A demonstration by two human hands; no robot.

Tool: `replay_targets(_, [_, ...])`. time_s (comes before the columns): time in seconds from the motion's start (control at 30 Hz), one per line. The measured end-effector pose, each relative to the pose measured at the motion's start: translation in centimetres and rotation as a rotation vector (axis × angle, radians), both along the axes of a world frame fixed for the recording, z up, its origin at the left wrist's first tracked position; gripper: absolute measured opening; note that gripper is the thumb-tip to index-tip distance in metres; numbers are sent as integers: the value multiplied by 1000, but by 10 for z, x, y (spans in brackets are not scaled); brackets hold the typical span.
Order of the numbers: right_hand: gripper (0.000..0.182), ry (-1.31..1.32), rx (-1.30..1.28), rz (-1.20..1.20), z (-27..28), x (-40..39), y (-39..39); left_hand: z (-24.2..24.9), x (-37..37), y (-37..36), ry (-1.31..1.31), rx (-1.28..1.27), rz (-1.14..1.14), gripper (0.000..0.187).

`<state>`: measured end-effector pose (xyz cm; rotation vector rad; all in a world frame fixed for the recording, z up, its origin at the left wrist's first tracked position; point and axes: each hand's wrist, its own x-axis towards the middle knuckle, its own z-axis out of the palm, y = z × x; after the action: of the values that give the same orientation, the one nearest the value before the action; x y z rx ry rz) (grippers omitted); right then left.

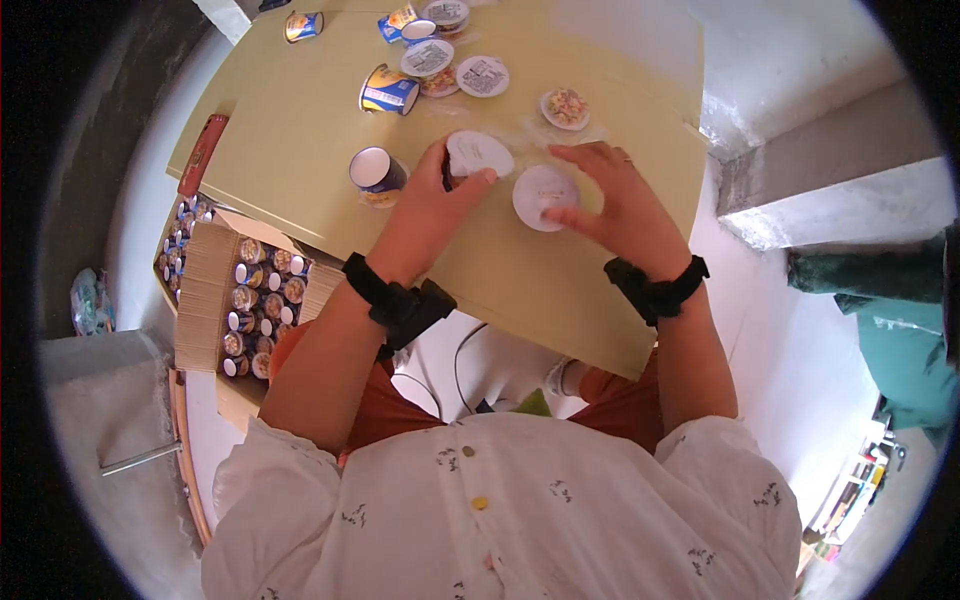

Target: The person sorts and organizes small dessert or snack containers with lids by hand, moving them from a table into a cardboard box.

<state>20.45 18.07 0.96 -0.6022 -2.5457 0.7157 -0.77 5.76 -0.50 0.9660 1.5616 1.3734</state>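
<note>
Head view: we look down on a small cup lying tipped on the pale yellow board, gripped in our left hand. Its white round foil top faces up and away from us, angled toward the right hand, and the thumb lies across the lid's near edge. The cup's long axis runs from our left palm out toward the far right, so the lid end is the end nearer the other hand.

Just right of that cup, a second white round lid lies flat on the board with faint print on it. Our right hand is spread open over it, fingertips resting on its right edge and gripping nothing; we cannot tell whether a cup sits under this lid. The two lids lie near each other but apart.

Left of the held cup stands an upright blue cup with a white top, just beside our left hand. Farther from the held cup, toward the board's far edge, lie a tipped blue and yellow cup, several lids with printed labels and a small open cup of coloured bits. Off the board's left edge, well apart from the held cup, a cardboard box holds rows of more cups.
</note>
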Motion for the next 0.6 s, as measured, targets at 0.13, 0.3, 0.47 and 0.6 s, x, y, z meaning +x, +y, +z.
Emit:
replay_targets(0.13, [36,38,-100,-166,4,-9,24,-4,4,-17,-30,-24,-65,57])
replay_targets(0.3, [34,-127,66,-152,-4,-39,48,-4,-2,-31,15,-36,-158,60])
replay_targets(0.47, [33,-408,165,-204,-15,-57,57,3,-6,-43,-19,-95,-201,63])
replay_targets(0.6, [27,-505,203,-296,-11,-59,65,-7,-14,-43,2,-149,-184,65])
